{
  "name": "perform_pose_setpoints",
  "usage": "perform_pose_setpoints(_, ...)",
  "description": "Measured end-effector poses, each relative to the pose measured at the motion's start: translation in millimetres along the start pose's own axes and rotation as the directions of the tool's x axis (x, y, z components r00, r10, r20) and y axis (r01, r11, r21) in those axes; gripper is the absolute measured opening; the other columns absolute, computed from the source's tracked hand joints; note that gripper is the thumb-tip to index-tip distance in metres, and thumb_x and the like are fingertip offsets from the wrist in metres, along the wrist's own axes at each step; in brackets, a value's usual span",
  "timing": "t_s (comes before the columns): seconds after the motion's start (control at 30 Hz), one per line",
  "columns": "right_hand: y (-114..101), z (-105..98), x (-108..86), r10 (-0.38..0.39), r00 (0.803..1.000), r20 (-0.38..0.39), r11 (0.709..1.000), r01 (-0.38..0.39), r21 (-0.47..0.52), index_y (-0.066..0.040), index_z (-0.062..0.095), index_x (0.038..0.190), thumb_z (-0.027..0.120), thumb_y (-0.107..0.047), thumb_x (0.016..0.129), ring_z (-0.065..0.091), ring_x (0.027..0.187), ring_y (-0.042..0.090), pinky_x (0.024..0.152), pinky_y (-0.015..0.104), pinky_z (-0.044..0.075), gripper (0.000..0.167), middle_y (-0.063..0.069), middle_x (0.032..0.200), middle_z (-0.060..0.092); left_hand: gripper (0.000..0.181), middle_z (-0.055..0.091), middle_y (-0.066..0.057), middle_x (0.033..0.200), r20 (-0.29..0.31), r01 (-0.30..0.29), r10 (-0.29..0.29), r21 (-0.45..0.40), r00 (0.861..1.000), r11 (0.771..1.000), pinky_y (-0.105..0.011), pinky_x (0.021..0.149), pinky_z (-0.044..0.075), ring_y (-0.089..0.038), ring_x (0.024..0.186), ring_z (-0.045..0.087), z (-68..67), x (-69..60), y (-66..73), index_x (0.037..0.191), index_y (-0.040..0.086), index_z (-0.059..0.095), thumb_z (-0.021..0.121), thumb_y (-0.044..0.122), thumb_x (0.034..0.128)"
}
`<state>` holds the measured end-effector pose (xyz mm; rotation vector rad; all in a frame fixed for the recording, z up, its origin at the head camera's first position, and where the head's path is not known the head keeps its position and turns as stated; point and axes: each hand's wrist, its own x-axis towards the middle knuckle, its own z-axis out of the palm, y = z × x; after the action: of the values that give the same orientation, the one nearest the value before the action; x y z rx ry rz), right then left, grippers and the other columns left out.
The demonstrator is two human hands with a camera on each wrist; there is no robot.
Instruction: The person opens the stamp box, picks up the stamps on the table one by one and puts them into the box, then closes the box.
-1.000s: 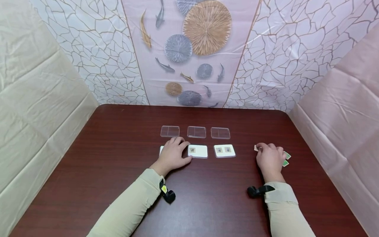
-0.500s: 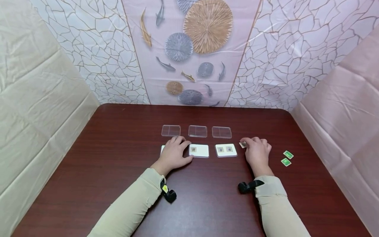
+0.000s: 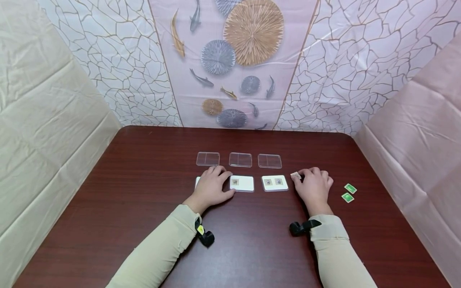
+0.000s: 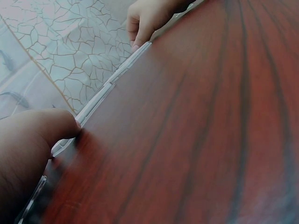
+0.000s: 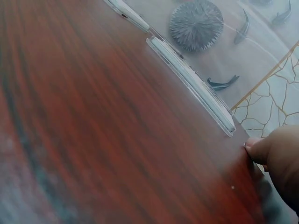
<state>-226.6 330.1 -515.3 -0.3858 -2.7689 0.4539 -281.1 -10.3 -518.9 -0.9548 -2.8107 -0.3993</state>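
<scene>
My left hand (image 3: 209,191) spans the left end of a middle clear case with a white insert (image 3: 245,183), thumb at its near corner and index finger at its far corner. One stamp-like piece (image 3: 235,182) lies on that insert. Under the hand, a left case (image 3: 197,182) is mostly hidden. My right hand (image 3: 315,189) pinches a small pale stamp (image 3: 295,175) just right of the right-hand case (image 3: 274,189), which bears two stamps (image 3: 273,182). In the left wrist view, the thumb (image 4: 70,125) touches a case edge.
Three clear lids (image 3: 207,159) lie in a row behind the cases on the dark red table (image 3: 237,248). Two small green stamps (image 3: 349,193) lie at the right. Fabric panels (image 3: 407,120) enclose the table's back and sides.
My right hand has moved left from beside the green stamps, carrying the pale stamp towards the right-hand case. The stamp has since tilted in the fingers. My left hand has stayed in place.
</scene>
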Motion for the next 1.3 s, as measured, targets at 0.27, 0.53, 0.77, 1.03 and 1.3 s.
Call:
perform_pose_setpoints(0.27, -1, 4, 3.3, -0.028, 0.999, -0.045, 0.996, 0.032, 0.080, -0.007, 0.068, 0.109, 0.066, -0.022, 0.096, 0.046, 0.109, 0.047, 0.100, 0.065, 0.023, 0.020, 0.020, 0.109, 0.066, 0.059, 0.056, -0.006, 0.127, -0.006, 0.000, 0.000, 0.000, 1.000, 1.000, -0.047, 0.102, 0.043, -0.029, 0.118, 0.051, 0.8, -0.4, -0.3, 0.132, 0.017, 0.065, 0.066, 0.055, 0.0862)
perform_pose_setpoints(0.53, -6, 7, 5.0, -0.051, 0.987, -0.151, 0.976, 0.082, 0.203, -0.008, 0.069, 0.106, 0.063, -0.015, 0.098, 0.051, 0.103, 0.044, 0.101, 0.063, 0.023, 0.012, 0.018, 0.104, 0.071, 0.059, 0.057, -0.006, 0.126, -0.019, -0.002, 0.001, -0.006, 1.000, 1.000, -0.048, 0.101, 0.043, -0.029, 0.118, 0.051, 1.1, -0.6, -1.4, 0.131, 0.017, 0.066, 0.066, 0.055, 0.0854)
perform_pose_setpoints(0.77, -37, 18, -2.6, -0.198, 0.937, -0.289, 0.921, 0.278, 0.272, -0.008, 0.072, 0.101, 0.067, -0.012, 0.095, 0.055, 0.096, 0.040, 0.098, 0.061, 0.027, 0.008, 0.015, 0.100, 0.073, 0.059, 0.056, -0.006, 0.126, -0.007, 0.002, -0.002, -0.001, 1.000, 1.000, -0.047, 0.102, 0.043, -0.029, 0.119, 0.051, 1.5, -1.1, -1.8, 0.132, 0.018, 0.065, 0.066, 0.055, 0.0859)
perform_pose_setpoints(1.03, -79, 33, -13.7, -0.315, 0.918, -0.240, 0.877, 0.378, 0.298, -0.012, 0.074, 0.098, 0.074, -0.015, 0.092, 0.055, 0.096, 0.033, 0.100, 0.059, 0.027, 0.007, 0.007, 0.098, 0.076, 0.059, 0.056, -0.005, 0.126, -0.015, -0.008, 0.008, 0.019, 1.000, 1.000, -0.046, 0.101, 0.043, -0.028, 0.119, 0.051, 1.8, 0.1, -1.2, 0.131, 0.018, 0.065, 0.065, 0.056, 0.0859)
perform_pose_setpoints(1.3, -102, 42, -20.1, -0.399, 0.906, -0.139, 0.852, 0.423, 0.308, -0.015, 0.075, 0.096, 0.075, -0.016, 0.091, 0.056, 0.099, 0.030, 0.103, 0.059, 0.026, 0.005, 0.002, 0.097, 0.076, 0.059, 0.057, -0.006, 0.125, -0.027, -0.012, 0.013, 0.016, 1.000, 1.000, -0.047, 0.100, 0.044, -0.029, 0.118, 0.052, 1.9, 0.6, -0.8, 0.130, 0.018, 0.066, 0.066, 0.056, 0.0852)
